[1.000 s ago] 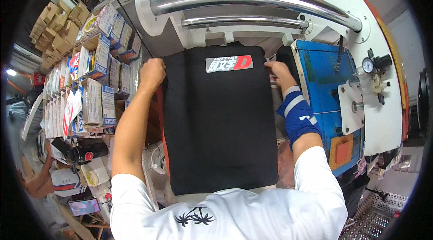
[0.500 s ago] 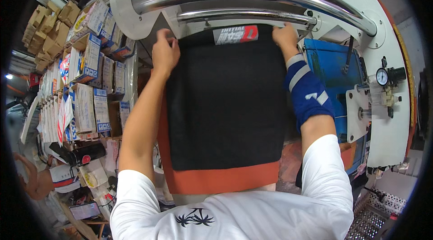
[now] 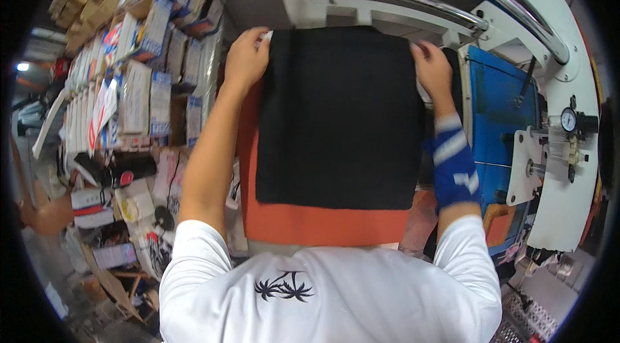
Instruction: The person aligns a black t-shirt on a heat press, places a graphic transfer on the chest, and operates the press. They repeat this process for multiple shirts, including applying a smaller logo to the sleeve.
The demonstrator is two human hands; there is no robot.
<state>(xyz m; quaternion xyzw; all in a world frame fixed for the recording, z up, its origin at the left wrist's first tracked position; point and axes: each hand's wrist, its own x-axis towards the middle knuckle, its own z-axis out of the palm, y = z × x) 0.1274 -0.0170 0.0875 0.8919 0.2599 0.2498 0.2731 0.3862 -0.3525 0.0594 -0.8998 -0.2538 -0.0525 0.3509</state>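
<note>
Right grip (image 3: 434, 72) blurred beside black cloth (image 3: 341, 123), contact unclear

Lettering on the white-and-blue cartons (image 3: 161, 104) and the dial of the gauge (image 3: 568, 119) seems too small or blurred to read. A red emblem marks the black bottle (image 3: 139, 165), a white emblem the blue wristband (image 3: 452, 157), and 2 black palms the white shirt (image 3: 387, 291).
</note>
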